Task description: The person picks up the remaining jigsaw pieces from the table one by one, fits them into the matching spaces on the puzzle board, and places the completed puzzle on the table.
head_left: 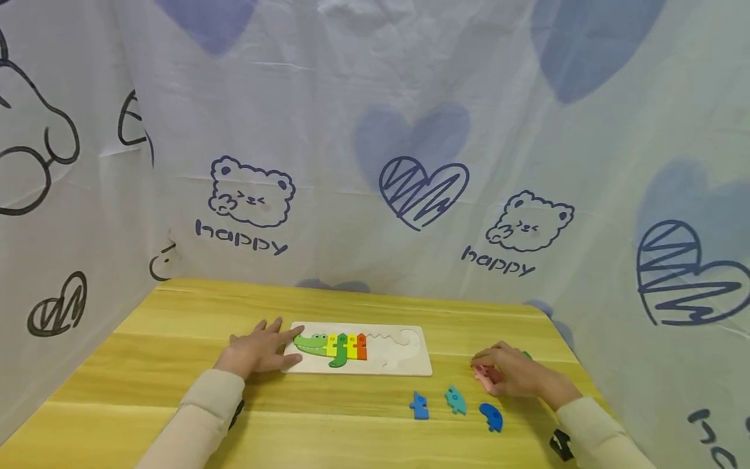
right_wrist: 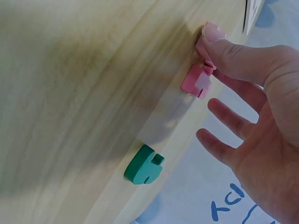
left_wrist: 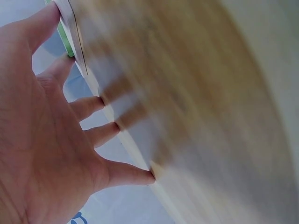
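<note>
A pale wooden puzzle board (head_left: 404, 368) lies on the table, partly filled with a green crocodile head (head_left: 310, 345) and yellow, green and orange-red body pieces (head_left: 351, 346). At its left end rests my left hand (head_left: 260, 350), fingers spread, thumb and index finger touching the board. To the right of the board, my right hand (head_left: 515, 371) pinches a pink puzzle piece (right_wrist: 205, 49) between thumb and fingers, low over the table. Right beside it in the right wrist view is a second, darker pink piece (right_wrist: 197, 81). A green piece (right_wrist: 144, 165) lies farther along, mostly hidden behind the hand in the head view.
In front of the board lie a blue piece (head_left: 419, 406), a teal piece (head_left: 455, 400) and a dark blue curved piece (head_left: 491, 417). A printed curtain (head_left: 340, 247) hangs behind the wooden table (head_left: 263, 430) and along both its sides.
</note>
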`<state>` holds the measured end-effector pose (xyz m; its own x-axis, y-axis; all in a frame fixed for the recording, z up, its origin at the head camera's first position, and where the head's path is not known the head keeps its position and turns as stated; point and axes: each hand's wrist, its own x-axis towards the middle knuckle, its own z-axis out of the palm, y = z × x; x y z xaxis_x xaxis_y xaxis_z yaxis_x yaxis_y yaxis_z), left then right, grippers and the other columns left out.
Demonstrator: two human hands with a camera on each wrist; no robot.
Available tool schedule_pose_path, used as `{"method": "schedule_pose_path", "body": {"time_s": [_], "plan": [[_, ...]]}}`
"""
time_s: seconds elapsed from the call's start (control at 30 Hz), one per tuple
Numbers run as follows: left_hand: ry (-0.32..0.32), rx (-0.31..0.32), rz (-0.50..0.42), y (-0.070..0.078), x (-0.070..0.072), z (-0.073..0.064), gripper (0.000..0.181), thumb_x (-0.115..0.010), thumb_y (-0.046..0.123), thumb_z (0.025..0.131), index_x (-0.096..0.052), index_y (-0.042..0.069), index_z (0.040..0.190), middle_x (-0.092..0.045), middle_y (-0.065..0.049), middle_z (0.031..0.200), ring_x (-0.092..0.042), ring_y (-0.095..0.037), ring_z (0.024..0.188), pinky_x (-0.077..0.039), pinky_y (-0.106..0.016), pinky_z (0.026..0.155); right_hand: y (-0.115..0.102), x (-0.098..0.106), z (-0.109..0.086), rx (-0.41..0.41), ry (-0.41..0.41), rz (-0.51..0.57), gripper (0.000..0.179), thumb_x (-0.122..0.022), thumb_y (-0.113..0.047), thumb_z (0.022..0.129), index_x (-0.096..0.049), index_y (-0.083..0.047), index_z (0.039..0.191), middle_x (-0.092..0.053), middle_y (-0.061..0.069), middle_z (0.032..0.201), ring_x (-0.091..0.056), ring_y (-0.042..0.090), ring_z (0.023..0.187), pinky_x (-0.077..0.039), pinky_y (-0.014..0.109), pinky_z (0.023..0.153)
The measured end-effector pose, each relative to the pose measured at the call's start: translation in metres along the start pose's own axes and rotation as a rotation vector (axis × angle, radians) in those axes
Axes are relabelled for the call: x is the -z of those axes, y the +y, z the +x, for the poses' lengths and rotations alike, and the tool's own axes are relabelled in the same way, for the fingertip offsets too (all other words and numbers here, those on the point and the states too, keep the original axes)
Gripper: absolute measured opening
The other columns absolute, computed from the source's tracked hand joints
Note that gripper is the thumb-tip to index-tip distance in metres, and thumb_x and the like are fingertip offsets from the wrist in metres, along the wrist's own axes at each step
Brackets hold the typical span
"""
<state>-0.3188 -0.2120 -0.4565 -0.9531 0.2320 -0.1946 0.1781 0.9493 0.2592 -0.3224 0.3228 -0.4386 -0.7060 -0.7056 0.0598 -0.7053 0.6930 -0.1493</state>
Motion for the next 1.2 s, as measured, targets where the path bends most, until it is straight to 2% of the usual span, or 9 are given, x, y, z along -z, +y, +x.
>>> {"method": "schedule_pose_path", "body": {"time_s": [0.2, 0.47, 0.6, 0.83, 1.0, 1.2], "plan": [[0.000, -0.008, -0.018, 0.000, 0.002, -0.002, 0.077, -0.056, 0.066, 0.096, -0.037, 0.030, 0.161, -0.023, -0.026, 0.169, -0.020, -0.062, 0.151, -0.014, -0.097, 0.098, -0.001, -0.001, -0.001, -0.034, -0.007, 0.007, 0.048, -0.084, -0.009, 0.081, -0.073, -0.007, 0.128, -0.072, 0.012, 0.134, -0.062, 0.028, 0.107, -0.057, 0.043, 0.086], [0.012, -0.017, -0.023, -0.002, 0.001, -0.005, 0.077, -0.055, 0.067, 0.096, -0.037, 0.030, 0.161, -0.024, -0.026, 0.169, -0.020, -0.062, 0.151, -0.015, -0.097, 0.098, -0.005, -0.002, 0.000, -0.060, 0.000, 0.047, 0.045, -0.081, -0.010, 0.083, -0.074, -0.010, 0.128, -0.073, 0.009, 0.131, -0.060, 0.021, 0.103, -0.056, 0.034, 0.083], [0.026, -0.018, -0.025, -0.001, 0.000, -0.005, 0.077, -0.055, 0.068, 0.096, -0.036, 0.031, 0.161, -0.024, -0.026, 0.169, -0.020, -0.061, 0.151, -0.013, -0.097, 0.098, -0.006, -0.001, 0.001, -0.057, 0.005, 0.049, 0.044, -0.080, -0.009, 0.084, -0.074, -0.009, 0.128, -0.074, 0.010, 0.131, -0.060, 0.022, 0.102, -0.056, 0.034, 0.083], [0.053, -0.027, -0.043, 0.002, -0.011, -0.005, 0.077, -0.052, 0.069, 0.097, -0.035, 0.032, 0.161, -0.023, -0.025, 0.170, -0.020, -0.060, 0.152, -0.011, -0.097, 0.098, -0.002, -0.001, -0.004, -0.057, 0.004, 0.028, 0.041, -0.078, -0.008, 0.086, -0.074, -0.009, 0.127, -0.073, 0.011, 0.132, -0.061, 0.023, 0.103, -0.057, 0.037, 0.085], [0.055, -0.029, -0.009, 0.003, -0.006, -0.005, 0.076, -0.053, 0.068, 0.097, -0.035, 0.031, 0.161, -0.026, -0.025, 0.168, -0.023, -0.061, 0.151, -0.016, -0.097, 0.096, -0.001, -0.004, -0.006, -0.039, 0.010, -0.001, 0.039, -0.074, -0.008, 0.089, -0.073, -0.007, 0.129, -0.071, 0.013, 0.136, -0.063, 0.024, 0.105, -0.057, 0.041, 0.089], [0.019, -0.028, 0.030, 0.002, 0.001, 0.000, 0.077, -0.055, 0.067, 0.096, -0.035, 0.031, 0.161, -0.027, -0.025, 0.168, -0.024, -0.062, 0.150, -0.021, -0.097, 0.095, -0.004, -0.006, -0.004, -0.032, 0.021, -0.023, 0.038, -0.074, -0.007, 0.090, -0.073, -0.007, 0.128, -0.071, 0.012, 0.134, -0.064, 0.025, 0.105, -0.058, 0.044, 0.090]]}}
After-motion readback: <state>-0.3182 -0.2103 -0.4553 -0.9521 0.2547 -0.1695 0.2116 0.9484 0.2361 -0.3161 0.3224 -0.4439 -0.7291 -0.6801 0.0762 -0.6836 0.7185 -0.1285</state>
